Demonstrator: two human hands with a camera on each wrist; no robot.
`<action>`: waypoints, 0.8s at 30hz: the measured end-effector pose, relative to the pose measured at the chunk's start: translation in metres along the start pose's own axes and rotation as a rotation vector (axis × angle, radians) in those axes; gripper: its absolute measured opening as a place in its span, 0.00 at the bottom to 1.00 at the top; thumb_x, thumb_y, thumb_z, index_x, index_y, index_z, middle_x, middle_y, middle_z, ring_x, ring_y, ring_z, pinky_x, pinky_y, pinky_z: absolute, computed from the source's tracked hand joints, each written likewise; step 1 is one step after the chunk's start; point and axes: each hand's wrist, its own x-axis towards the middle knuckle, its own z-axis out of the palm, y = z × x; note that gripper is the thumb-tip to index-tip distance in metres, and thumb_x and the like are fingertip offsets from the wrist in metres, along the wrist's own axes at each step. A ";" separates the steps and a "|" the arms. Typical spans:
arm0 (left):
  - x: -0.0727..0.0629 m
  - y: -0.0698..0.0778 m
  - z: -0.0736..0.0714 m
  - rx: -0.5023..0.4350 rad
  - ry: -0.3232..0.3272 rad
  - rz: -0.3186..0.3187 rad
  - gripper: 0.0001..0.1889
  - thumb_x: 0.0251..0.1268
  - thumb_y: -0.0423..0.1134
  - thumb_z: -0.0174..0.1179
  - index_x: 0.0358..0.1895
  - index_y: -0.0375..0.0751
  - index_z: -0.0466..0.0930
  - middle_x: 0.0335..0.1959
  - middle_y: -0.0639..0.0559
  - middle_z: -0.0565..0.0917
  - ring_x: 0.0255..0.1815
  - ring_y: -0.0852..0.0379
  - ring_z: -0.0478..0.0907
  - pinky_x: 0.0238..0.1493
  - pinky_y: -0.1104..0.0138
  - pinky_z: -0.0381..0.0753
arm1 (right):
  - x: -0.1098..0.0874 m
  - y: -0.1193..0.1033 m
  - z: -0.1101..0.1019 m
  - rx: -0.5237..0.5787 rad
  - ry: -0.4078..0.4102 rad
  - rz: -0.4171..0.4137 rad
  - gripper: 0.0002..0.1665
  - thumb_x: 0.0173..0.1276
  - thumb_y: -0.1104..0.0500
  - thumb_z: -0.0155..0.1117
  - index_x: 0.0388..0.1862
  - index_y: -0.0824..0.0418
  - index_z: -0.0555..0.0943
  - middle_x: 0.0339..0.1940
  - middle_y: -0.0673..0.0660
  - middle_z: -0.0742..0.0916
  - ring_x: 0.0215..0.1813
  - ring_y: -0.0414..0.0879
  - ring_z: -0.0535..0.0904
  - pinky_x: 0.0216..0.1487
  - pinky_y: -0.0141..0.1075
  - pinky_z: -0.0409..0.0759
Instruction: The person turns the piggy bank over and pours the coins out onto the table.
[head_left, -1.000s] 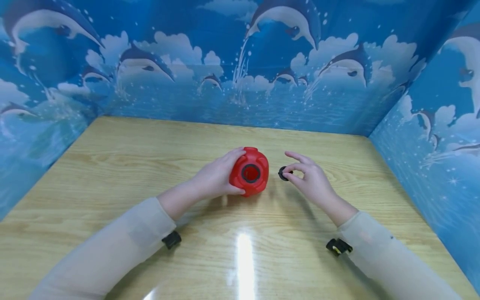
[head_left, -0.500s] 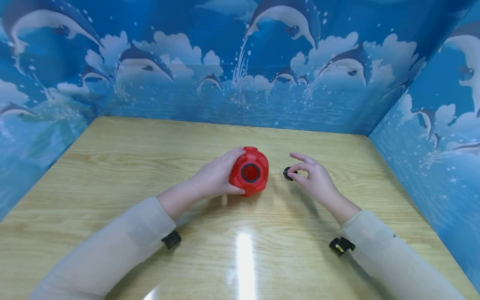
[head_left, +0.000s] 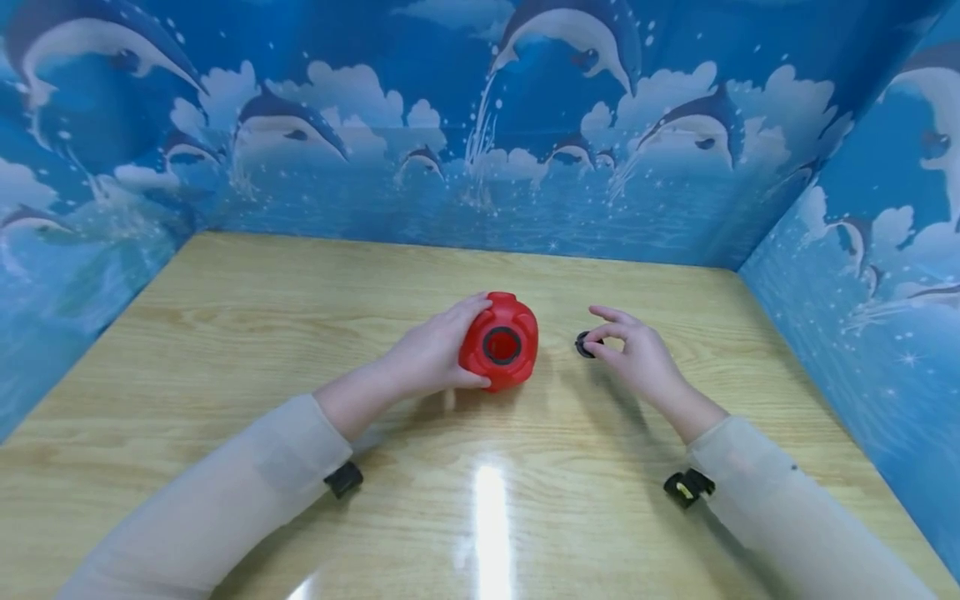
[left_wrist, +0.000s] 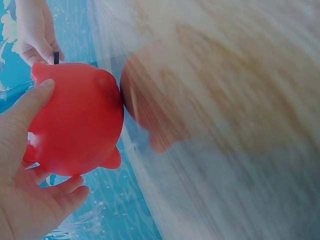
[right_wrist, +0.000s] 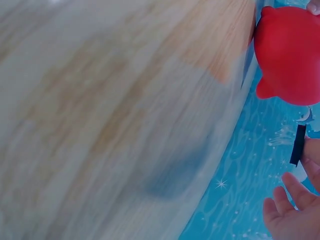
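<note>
A glossy red piggy bank (head_left: 517, 367) with stubby feet stands on the table, its round dark-rimmed hole (head_left: 501, 345) facing up. My left hand (head_left: 427, 354) grips its left side, thumb and fingers spread around the body. In the left wrist view the piggy bank's (left_wrist: 80, 120) rounded side touches the table. To the right, my right hand (head_left: 637, 362) pinches a small round black plug (head_left: 582, 344) between thumb and index finger, apart from the piggy bank. The right wrist view shows that plug (right_wrist: 298, 145) edge-on, held off the tabletop; the other fingers stay spread.
The wood-grain table (head_left: 300, 300) is glossy, with a bright light reflection near the front. Blue dolphin-print sheets (head_left: 337, 192) rise behind it and along both sides. A small black device (head_left: 688, 487) is worn at each wrist.
My right hand has drawn slightly to the right with the black plug, farther from the piggy bank. The left hand and the piggy bank have stayed put.
</note>
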 end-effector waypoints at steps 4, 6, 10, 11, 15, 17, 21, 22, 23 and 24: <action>0.000 0.000 0.000 0.004 0.004 0.000 0.53 0.43 0.50 0.74 0.72 0.45 0.50 0.72 0.50 0.56 0.66 0.51 0.60 0.55 0.58 0.74 | 0.001 0.006 -0.002 0.023 -0.017 0.030 0.07 0.65 0.64 0.61 0.39 0.64 0.83 0.67 0.61 0.70 0.45 0.60 0.78 0.33 0.42 0.75; 0.000 -0.001 0.001 0.003 0.003 0.000 0.53 0.43 0.49 0.74 0.72 0.44 0.50 0.71 0.49 0.57 0.66 0.51 0.60 0.55 0.58 0.74 | 0.002 0.009 -0.004 0.038 -0.031 0.050 0.07 0.65 0.64 0.61 0.39 0.65 0.83 0.67 0.61 0.70 0.58 0.62 0.72 0.45 0.48 0.77; 0.000 -0.002 0.001 0.000 0.007 0.007 0.53 0.43 0.49 0.74 0.72 0.44 0.51 0.71 0.50 0.57 0.66 0.51 0.60 0.55 0.58 0.74 | 0.003 0.012 -0.006 0.058 -0.046 0.085 0.08 0.66 0.63 0.61 0.40 0.66 0.82 0.67 0.62 0.69 0.67 0.63 0.61 0.61 0.55 0.65; -0.001 -0.002 0.001 -0.001 0.007 0.010 0.53 0.43 0.49 0.74 0.72 0.44 0.51 0.71 0.49 0.57 0.66 0.51 0.60 0.55 0.58 0.74 | 0.004 0.012 -0.007 0.064 -0.047 0.092 0.08 0.66 0.62 0.61 0.40 0.66 0.82 0.68 0.61 0.69 0.67 0.63 0.61 0.62 0.55 0.64; -0.001 -0.002 0.001 -0.001 0.002 0.012 0.53 0.43 0.49 0.74 0.72 0.44 0.50 0.72 0.49 0.56 0.66 0.51 0.60 0.55 0.58 0.73 | 0.005 0.013 -0.008 0.079 -0.053 0.114 0.09 0.66 0.61 0.61 0.40 0.66 0.82 0.68 0.61 0.69 0.68 0.62 0.60 0.63 0.54 0.63; -0.001 -0.002 0.000 0.000 0.001 0.011 0.53 0.43 0.50 0.74 0.72 0.44 0.50 0.72 0.49 0.56 0.66 0.50 0.60 0.55 0.58 0.73 | 0.005 0.015 -0.008 0.079 -0.055 0.117 0.09 0.66 0.62 0.60 0.40 0.67 0.82 0.68 0.62 0.68 0.68 0.62 0.60 0.63 0.54 0.62; -0.002 -0.001 0.000 0.009 0.007 0.009 0.53 0.43 0.50 0.74 0.72 0.44 0.50 0.72 0.49 0.56 0.66 0.50 0.60 0.55 0.58 0.73 | 0.006 0.021 -0.008 0.066 -0.062 0.110 0.08 0.67 0.63 0.60 0.40 0.67 0.82 0.67 0.63 0.69 0.68 0.62 0.59 0.63 0.54 0.62; -0.002 -0.001 0.000 0.013 0.007 0.011 0.53 0.43 0.50 0.74 0.72 0.44 0.50 0.72 0.49 0.56 0.66 0.50 0.60 0.55 0.58 0.73 | 0.007 0.023 -0.008 0.061 -0.064 0.108 0.08 0.66 0.63 0.60 0.40 0.67 0.82 0.67 0.64 0.69 0.68 0.62 0.59 0.63 0.54 0.62; -0.002 0.000 0.000 0.012 0.006 0.013 0.53 0.43 0.50 0.74 0.72 0.44 0.50 0.72 0.49 0.56 0.66 0.50 0.60 0.56 0.57 0.73 | 0.007 0.025 -0.008 0.057 -0.069 0.108 0.08 0.67 0.63 0.60 0.40 0.67 0.82 0.67 0.64 0.69 0.68 0.62 0.59 0.63 0.55 0.62; -0.002 0.000 0.000 0.015 0.005 0.014 0.53 0.44 0.50 0.74 0.72 0.44 0.50 0.72 0.49 0.56 0.66 0.50 0.60 0.56 0.58 0.73 | 0.007 0.026 -0.009 0.056 -0.073 0.110 0.08 0.67 0.64 0.59 0.40 0.67 0.82 0.67 0.64 0.69 0.68 0.63 0.59 0.63 0.55 0.63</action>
